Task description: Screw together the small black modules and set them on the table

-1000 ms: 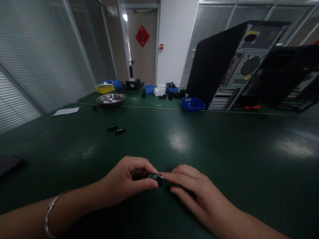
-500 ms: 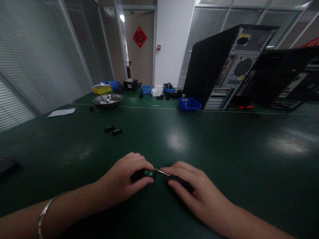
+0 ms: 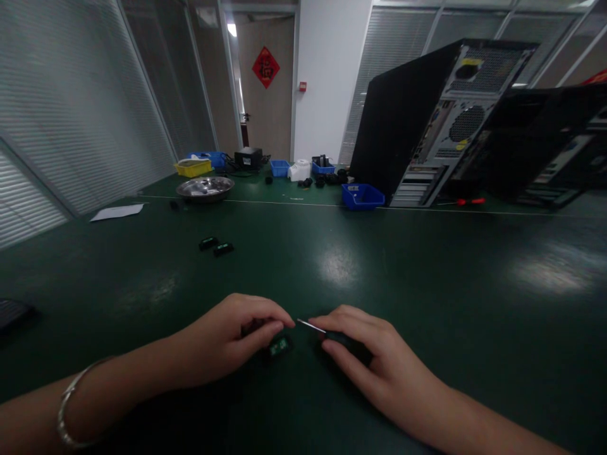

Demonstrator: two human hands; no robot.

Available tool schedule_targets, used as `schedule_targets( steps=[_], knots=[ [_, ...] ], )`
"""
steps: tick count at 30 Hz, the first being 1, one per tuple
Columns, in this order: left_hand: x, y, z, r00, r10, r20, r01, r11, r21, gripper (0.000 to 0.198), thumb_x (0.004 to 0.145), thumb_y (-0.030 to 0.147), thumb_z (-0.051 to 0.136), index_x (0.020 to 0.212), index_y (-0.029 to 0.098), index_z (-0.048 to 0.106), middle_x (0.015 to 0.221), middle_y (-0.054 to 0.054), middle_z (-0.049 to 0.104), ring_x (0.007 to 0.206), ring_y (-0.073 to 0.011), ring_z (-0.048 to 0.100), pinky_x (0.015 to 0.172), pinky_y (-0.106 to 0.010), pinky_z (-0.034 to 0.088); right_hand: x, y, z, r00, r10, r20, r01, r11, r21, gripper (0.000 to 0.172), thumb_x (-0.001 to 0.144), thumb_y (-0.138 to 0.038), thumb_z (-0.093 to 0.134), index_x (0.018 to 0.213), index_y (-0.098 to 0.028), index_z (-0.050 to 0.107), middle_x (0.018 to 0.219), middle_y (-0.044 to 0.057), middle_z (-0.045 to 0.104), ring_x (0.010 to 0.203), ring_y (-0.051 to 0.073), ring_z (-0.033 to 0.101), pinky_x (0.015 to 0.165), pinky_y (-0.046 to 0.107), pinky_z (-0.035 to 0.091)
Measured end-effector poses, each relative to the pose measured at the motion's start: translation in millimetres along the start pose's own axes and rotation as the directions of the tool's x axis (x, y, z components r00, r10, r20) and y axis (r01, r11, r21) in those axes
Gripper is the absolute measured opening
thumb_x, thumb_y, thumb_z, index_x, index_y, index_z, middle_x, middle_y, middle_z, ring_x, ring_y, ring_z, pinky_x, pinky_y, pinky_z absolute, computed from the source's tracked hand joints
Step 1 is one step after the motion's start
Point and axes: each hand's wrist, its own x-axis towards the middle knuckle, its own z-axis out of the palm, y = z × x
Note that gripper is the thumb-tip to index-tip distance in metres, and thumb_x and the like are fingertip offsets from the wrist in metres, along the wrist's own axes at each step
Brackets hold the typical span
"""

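Observation:
My right hand (image 3: 365, 341) holds a small screwdriver (image 3: 339, 338) with a dark handle, its thin metal shaft pointing left. My left hand (image 3: 237, 332) is beside the shaft's tip, thumb and forefinger brought together. Whether anything tiny is between those fingers is too small to make out. Just below the left fingertips, a small black part with a green circuit board (image 3: 281, 345) lies on the table, partly covered by the thumb. Two similar black parts with green boards, one on the left (image 3: 208, 243) and one on the right (image 3: 223, 249), lie farther off.
On the green table (image 3: 408, 272), a metal bowl (image 3: 205, 189) and white paper (image 3: 116, 212) stand at the back left. A blue bin (image 3: 363, 197) sits beside a black computer case (image 3: 403, 114). A red-handled tool (image 3: 471, 201) lies behind. A dark object (image 3: 15, 316) is at the left edge.
My left fingers have let go of the black part, which now lies lower on the table, turned slightly. The left fingertips have stayed near the screwdriver's tip. My right hand has barely moved.

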Motion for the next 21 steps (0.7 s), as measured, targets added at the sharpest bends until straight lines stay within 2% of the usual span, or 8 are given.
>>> schedule_targets(
  steps=[3,7,10,13,18,21],
  knots=[
    [0.1,0.6,-5.1,0.995,0.090,0.041,-0.090,0.996,0.009,0.033,0.096,0.006,0.046,0.116,0.022,0.068,0.100,-0.004,0.062,0.088,-0.0164,0.060,0.076,-0.025,0.046,-0.4,0.3,0.2,1.000,0.005,-0.006,-0.005,1.000,-0.004,0.028,0.099,-0.016,0.055,0.123,-0.026,0.066,0.104,0.004,0.069,0.095,0.018,0.064,0.083,0.031,0.052],
    [-0.3,3.1,-9.1,0.985,0.117,0.128,-0.115,0.993,-0.027,0.041,0.089,-0.001,0.051,0.117,0.024,0.067,0.115,-0.006,0.059,0.102,-0.0189,0.060,0.089,-0.029,0.048,-0.3,-0.3,0.0,1.000,-0.007,-0.017,0.007,1.000,-0.003,0.027,0.098,-0.015,0.056,0.121,-0.024,0.067,0.105,0.004,0.069,0.095,0.018,0.065,0.084,0.031,0.052],
    [-1.2,3.7,-8.7,0.986,0.117,0.115,-0.113,0.993,-0.036,0.028,0.090,0.006,0.062,0.111,0.024,0.068,0.115,-0.006,0.060,0.105,-0.0204,0.060,0.094,-0.031,0.048,0.6,-1.0,-0.7,1.000,-0.012,-0.015,0.012,1.000,-0.001,0.027,0.098,-0.015,0.056,0.121,-0.025,0.067,0.105,0.004,0.069,0.095,0.018,0.065,0.083,0.031,0.052],
    [-1.8,2.9,-6.0,0.988,0.115,0.099,-0.112,0.993,-0.033,0.017,0.090,0.015,0.068,0.105,0.022,0.067,0.110,-0.005,0.062,0.102,-0.0207,0.060,0.091,-0.031,0.048,1.7,-1.2,-1.5,1.000,-0.007,-0.011,0.007,1.000,-0.004,0.027,0.098,-0.014,0.056,0.120,-0.024,0.068,0.104,0.004,0.070,0.095,0.019,0.065,0.083,0.031,0.053],
    [-2.8,4.4,-3.2,0.990,0.119,0.079,-0.120,0.993,0.004,0.018,0.090,0.012,0.066,0.105,0.021,0.064,0.103,-0.004,0.064,0.096,-0.0201,0.059,0.086,-0.030,0.047,2.0,-1.6,-1.7,1.000,-0.012,0.004,0.012,0.999,-0.032,0.027,0.097,-0.015,0.055,0.119,-0.023,0.068,0.103,0.006,0.070,0.094,0.020,0.065,0.084,0.033,0.052],
    [-2.5,7.5,-3.0,0.990,0.100,0.095,-0.102,0.995,0.016,0.018,0.090,0.017,0.069,0.107,0.020,0.063,0.103,-0.004,0.064,0.095,-0.0203,0.058,0.084,-0.030,0.046,0.9,-3.2,-1.6,0.999,-0.023,0.027,0.025,0.998,-0.059,0.027,0.097,-0.014,0.054,0.118,-0.022,0.069,0.101,0.006,0.071,0.093,0.021,0.065,0.084,0.034,0.051]
  ],
)
